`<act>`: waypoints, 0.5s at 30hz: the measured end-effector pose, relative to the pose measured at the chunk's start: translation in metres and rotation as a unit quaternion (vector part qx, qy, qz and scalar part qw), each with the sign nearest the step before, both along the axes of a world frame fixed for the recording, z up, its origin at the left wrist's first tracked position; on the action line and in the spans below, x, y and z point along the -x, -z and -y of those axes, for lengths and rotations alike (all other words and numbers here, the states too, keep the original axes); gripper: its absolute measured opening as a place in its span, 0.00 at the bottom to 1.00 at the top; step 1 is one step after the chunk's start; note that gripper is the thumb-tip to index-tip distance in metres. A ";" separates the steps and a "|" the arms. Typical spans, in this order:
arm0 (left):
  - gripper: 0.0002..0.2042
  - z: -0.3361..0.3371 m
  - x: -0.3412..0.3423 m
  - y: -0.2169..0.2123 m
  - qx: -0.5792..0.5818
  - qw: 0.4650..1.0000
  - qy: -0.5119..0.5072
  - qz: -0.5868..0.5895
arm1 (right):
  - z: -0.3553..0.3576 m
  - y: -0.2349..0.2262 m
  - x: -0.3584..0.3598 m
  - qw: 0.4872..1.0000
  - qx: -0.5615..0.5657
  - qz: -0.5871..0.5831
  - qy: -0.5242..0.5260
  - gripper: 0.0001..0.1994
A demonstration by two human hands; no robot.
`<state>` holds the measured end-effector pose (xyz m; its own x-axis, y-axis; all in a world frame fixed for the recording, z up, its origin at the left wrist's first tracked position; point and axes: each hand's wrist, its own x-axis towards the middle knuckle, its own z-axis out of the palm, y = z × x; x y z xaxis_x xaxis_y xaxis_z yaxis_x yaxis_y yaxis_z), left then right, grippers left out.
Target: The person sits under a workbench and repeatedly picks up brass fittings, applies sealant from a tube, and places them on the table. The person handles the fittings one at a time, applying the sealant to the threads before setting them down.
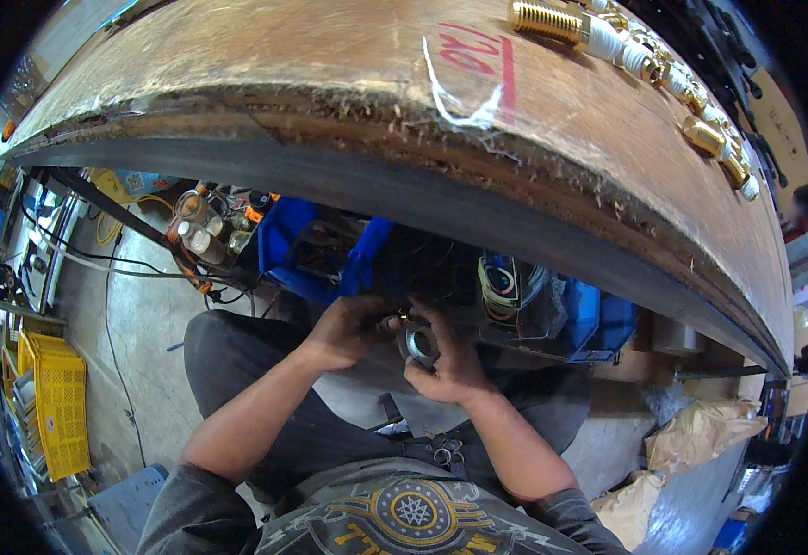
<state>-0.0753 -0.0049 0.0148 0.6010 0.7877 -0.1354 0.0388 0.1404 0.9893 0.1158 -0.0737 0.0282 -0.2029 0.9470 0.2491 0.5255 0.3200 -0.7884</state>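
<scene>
Both my hands are together over my lap, below the workbench edge. My left hand (347,331) pinches a small brass fitting (404,316), mostly hidden by the fingers. Curled around a small roll of thread seal tape (420,344), my right hand (450,363) has its fingertips close to the fitting. Whether tape is on this fitting's thread is too small and dark to tell. Up on the bench at the right lies a row of brass fittings (547,22), several with white tape wound on their threads.
The worn wooden bench top (265,46) overhangs my knees. A loose white strip (464,116) hangs at its rough edge. Underneath are blue bins (284,245) and a box of cables (506,287). A yellow crate (57,402) stands at left, brown paper (700,435) at right.
</scene>
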 end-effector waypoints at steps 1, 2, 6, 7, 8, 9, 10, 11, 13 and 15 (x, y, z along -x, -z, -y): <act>0.10 0.000 -0.001 -0.004 -0.012 1.000 -0.015 -0.018 | 0.000 0.001 0.000 1.000 -0.010 0.005 0.000 0.40; 0.10 -0.001 0.000 -0.007 -0.017 1.000 -0.011 -0.019 | -0.001 0.002 0.000 1.000 -0.020 0.009 0.000 0.40; 0.09 -0.003 0.002 -0.009 0.004 1.000 -0.012 -0.005 | 0.000 0.003 0.001 1.000 -0.008 -0.015 0.005 0.41; 0.09 -0.002 0.002 -0.009 0.019 1.000 -0.017 0.002 | 0.000 0.003 0.002 1.000 -0.005 -0.011 0.013 0.41; 0.09 -0.003 0.002 -0.007 0.028 0.999 -0.018 0.018 | 0.001 0.002 0.002 1.000 -0.002 -0.007 0.022 0.40; 0.09 -0.004 0.003 -0.003 0.036 0.999 -0.020 0.034 | 0.001 0.002 0.003 0.999 0.000 -0.003 0.032 0.40; 0.09 -0.005 0.004 -0.001 0.045 0.997 -0.022 0.050 | 0.001 0.005 0.003 0.999 0.020 -0.019 0.033 0.39; 0.10 -0.005 0.004 0.000 0.064 0.995 -0.026 0.072 | 0.000 0.009 0.003 0.998 0.039 -0.036 0.035 0.38; 0.11 -0.006 0.003 0.000 0.102 0.988 -0.033 0.115 | 0.000 0.012 0.002 0.997 0.049 -0.052 0.037 0.36; 0.12 -0.007 0.004 0.000 0.134 0.983 -0.049 0.115 | -0.002 0.008 0.003 0.998 0.030 -0.050 0.036 0.33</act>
<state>-0.0797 0.0025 0.0150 0.5633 0.7978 -0.2149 -0.2087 0.3890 0.8973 0.1129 -0.0718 0.0202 -0.1105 0.9720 0.2072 0.4634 0.2348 -0.8545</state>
